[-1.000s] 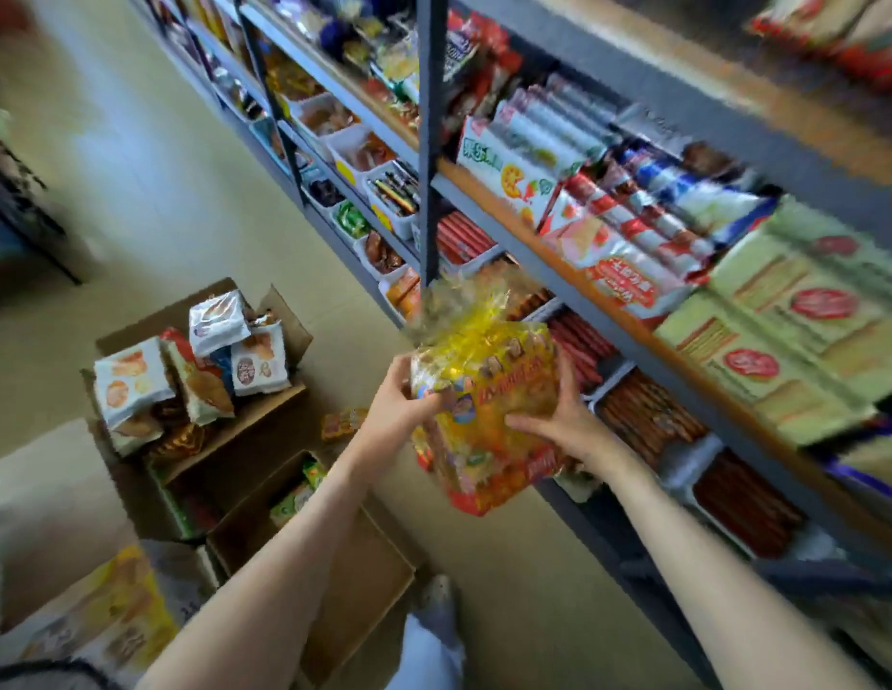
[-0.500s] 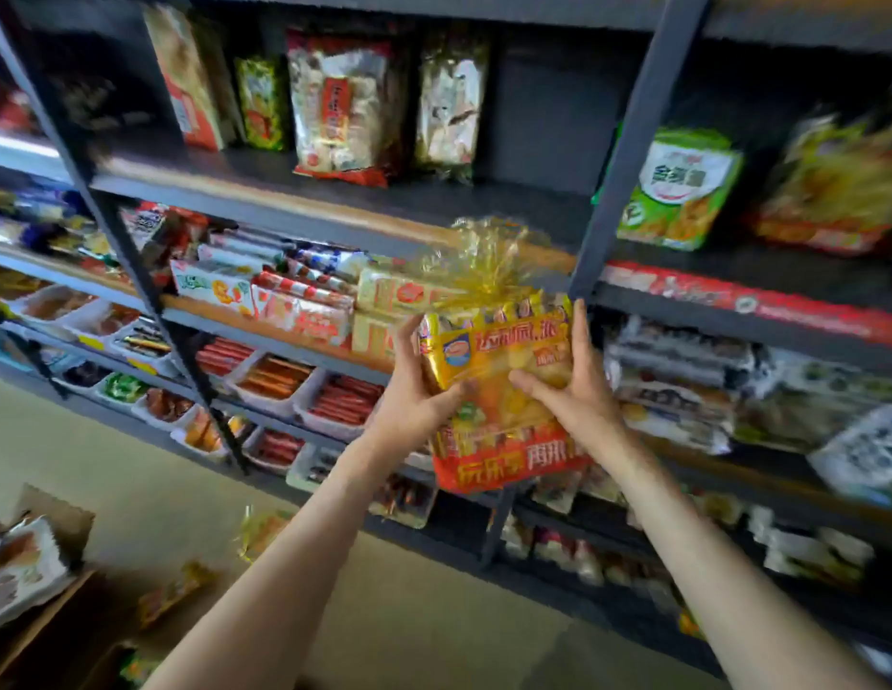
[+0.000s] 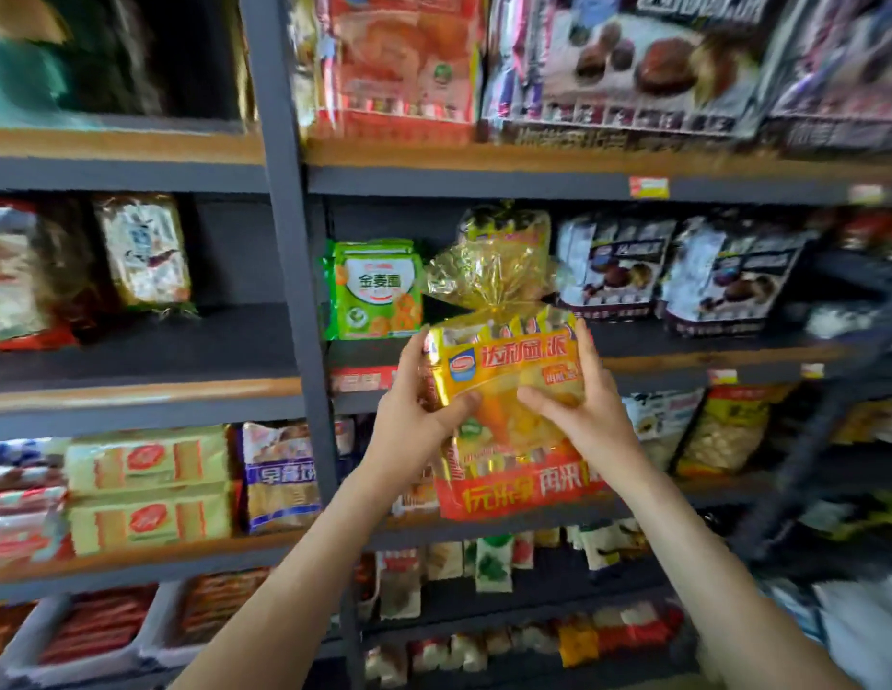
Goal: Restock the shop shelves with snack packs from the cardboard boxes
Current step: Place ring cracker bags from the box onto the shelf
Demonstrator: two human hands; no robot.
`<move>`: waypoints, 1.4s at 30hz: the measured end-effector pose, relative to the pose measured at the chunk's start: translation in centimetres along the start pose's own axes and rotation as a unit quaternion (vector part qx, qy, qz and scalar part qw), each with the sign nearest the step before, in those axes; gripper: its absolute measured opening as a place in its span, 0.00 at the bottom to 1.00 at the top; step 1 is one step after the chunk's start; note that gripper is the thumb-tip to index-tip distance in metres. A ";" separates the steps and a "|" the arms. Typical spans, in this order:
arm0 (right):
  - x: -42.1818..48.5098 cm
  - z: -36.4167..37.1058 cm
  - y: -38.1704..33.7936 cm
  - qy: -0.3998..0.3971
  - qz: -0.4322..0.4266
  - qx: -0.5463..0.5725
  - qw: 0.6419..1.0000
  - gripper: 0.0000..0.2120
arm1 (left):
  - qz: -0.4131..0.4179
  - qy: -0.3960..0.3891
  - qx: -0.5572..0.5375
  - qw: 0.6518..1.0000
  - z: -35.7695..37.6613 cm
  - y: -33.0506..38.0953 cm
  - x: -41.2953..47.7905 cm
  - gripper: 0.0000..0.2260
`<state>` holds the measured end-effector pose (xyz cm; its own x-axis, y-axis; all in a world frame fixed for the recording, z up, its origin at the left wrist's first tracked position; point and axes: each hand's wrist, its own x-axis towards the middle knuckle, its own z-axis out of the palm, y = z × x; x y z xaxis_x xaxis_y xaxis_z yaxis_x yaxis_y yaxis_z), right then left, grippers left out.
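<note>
I hold a large yellow snack pack (image 3: 508,371) with a red lower band and a twisted cellophane top in front of the dark shelf unit. My left hand (image 3: 414,415) grips its left side, thumb across the front. My right hand (image 3: 583,415) grips its right side. The pack is upright, raised to the level of the middle shelf (image 3: 683,341), in front of a gap between a green pack (image 3: 376,291) and dark purple packs (image 3: 613,266). Another yellow pack (image 3: 508,226) stands behind it on that shelf. The cardboard boxes are out of view.
A dark vertical post (image 3: 284,241) divides the shelving just left of my hands. Shelves above and below are filled with packs: red and purple ones (image 3: 608,67) above, yellow-green packs (image 3: 150,490) lower left, white trays of red snacks (image 3: 95,629) at the bottom.
I have turned from the boxes on the floor to face the shelves. Both hands have lifted the yellow pack higher and nearer to the middle shelf.
</note>
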<state>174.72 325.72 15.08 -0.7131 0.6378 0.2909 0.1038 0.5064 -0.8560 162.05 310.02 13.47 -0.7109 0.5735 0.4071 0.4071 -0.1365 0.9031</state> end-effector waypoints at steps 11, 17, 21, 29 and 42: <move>10.2 -3.8 1.0 -0.094 0.020 0.011 0.995 0.57 | -0.034 0.025 -0.079 0.996 2.8 -0.1 11.6 0.24; 15.9 -3.6 2.6 -0.107 0.020 0.046 0.993 0.57 | -0.115 0.074 -0.076 0.988 4.2 -0.9 16.2 0.23; 19.7 -3.9 3.9 -0.101 0.001 0.041 0.994 0.47 | -0.146 0.064 0.010 0.987 5.3 -0.7 18.9 0.30; 25.2 -4.1 6.1 -0.121 -0.058 -0.023 0.991 0.52 | -0.095 -0.032 0.014 0.995 7.2 -1.8 22.2 0.55; 27.8 -1.2 10.1 -0.004 -0.188 -0.373 0.909 0.60 | 0.127 -0.002 0.677 0.725 9.1 -6.2 24.9 0.48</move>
<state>156.78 349.30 15.10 -0.8001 0.3352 0.4975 0.2901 0.9421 -0.1683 147.05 332.52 16.82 -0.5143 0.6708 0.5344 0.7155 0.6791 -0.1639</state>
